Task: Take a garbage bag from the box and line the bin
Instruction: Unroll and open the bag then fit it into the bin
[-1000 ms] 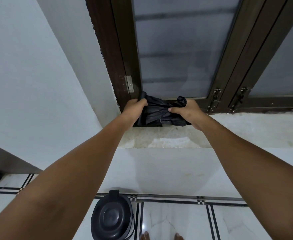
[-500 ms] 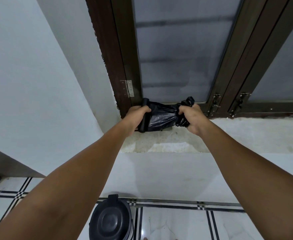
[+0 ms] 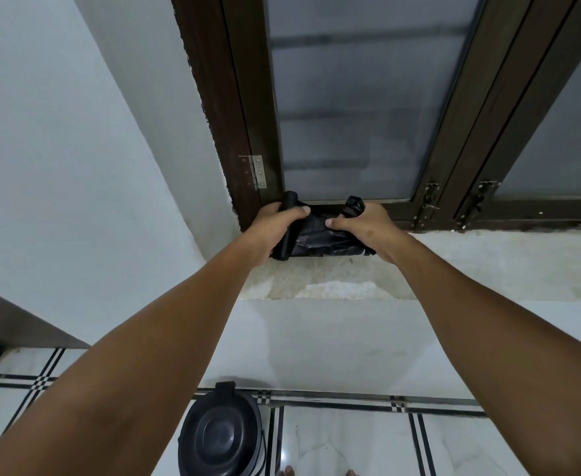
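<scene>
Both arms reach forward and up, nearly straight, converging toward each other. The left hand [image 3: 275, 225] is curled closed, thumb lying across the top. The right hand [image 3: 364, 225] is also clenched, knuckles up, thumb pointing toward the left hand.

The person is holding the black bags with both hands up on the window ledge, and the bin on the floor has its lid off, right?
Not quite. The head view shows the bin on the floor with its lid on. The rest holds: the left hand and right hand both grip the black bags on the window ledge.
</scene>
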The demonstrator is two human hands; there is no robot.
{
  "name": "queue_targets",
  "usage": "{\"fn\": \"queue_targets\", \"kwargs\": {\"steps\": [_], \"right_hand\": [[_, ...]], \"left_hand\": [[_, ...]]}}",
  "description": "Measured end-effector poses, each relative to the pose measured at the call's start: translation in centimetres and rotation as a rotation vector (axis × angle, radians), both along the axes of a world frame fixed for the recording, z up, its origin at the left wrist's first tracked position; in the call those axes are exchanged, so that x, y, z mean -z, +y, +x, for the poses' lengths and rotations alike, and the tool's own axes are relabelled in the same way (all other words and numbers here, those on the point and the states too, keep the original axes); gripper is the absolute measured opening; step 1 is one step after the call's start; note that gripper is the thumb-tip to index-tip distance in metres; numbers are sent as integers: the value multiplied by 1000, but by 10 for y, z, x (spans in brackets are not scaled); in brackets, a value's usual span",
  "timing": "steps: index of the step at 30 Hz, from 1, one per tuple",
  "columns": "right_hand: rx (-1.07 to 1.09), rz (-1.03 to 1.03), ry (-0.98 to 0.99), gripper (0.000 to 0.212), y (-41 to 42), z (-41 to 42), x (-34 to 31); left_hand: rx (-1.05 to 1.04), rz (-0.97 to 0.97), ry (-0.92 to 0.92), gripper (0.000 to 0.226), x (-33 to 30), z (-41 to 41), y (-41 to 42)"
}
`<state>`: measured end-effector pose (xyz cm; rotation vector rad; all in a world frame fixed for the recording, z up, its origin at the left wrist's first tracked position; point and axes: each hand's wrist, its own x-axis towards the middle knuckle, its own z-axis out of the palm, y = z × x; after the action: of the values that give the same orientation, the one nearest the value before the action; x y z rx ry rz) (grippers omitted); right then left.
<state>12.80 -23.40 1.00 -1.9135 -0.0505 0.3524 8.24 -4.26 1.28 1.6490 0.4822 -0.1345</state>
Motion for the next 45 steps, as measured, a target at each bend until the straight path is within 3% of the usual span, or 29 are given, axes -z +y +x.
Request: {"fn": "queue_targets", "kwargs": {"steps": [3, 13, 18, 22, 27, 29, 32, 35, 45], "right_hand": [[101, 40, 15, 13, 2, 0, -1], [189, 142, -18, 21, -6, 6, 5], [193, 166, -20, 27, -5, 7, 6], [216, 190, 13, 27, -3, 9, 4], [226, 246, 113, 11, -3, 6, -2], [126, 184, 56, 24, -3, 4, -2], [4, 96, 4, 35, -4, 1, -3], [24, 52, -4, 29, -2, 3, -1], [92, 252, 108, 19, -2, 9, 7]], "left_hand": [[20, 94, -13, 35, 4, 3, 1], [-53, 115, 4, 17, -1, 3, 2], [-82, 57, 52, 42, -2, 0, 0], [-53, -9, 62, 30, -2, -2, -1], [-5, -67, 65, 47, -4, -3, -3], [11, -88, 63, 51, -4, -2, -4], [51, -76, 45, 43, -5, -1, -5], [81, -16, 24, 32, -1, 3, -5], [169, 9, -3, 33, 4, 2, -4]]}}
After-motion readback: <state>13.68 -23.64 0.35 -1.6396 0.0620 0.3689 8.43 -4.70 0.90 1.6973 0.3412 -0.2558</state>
